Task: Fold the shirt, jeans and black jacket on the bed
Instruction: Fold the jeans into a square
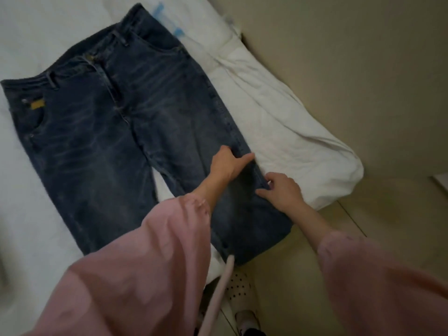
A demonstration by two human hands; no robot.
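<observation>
Dark blue jeans [101, 132] lie spread flat, front up, on the white bed [29, 37], waistband toward the far left, legs toward me. My left hand [228, 163] rests flat on the right leg near its outer seam, thumb spread from the fingers. My right hand [281, 190] is just to its right, fingers curled at the seam edge of that same leg and seeming to pinch the denim. Pink sleeves cover both forearms. No shirt or black jacket is in view.
A crumpled white duvet or pillow [291, 132] lies along the bed's right edge by the beige wall [351, 57]. The bed corner ends near my feet, where a dotted slipper [238, 287] stands on the pale floor [315, 263]. A pink cord [218, 294] hangs from my clothing.
</observation>
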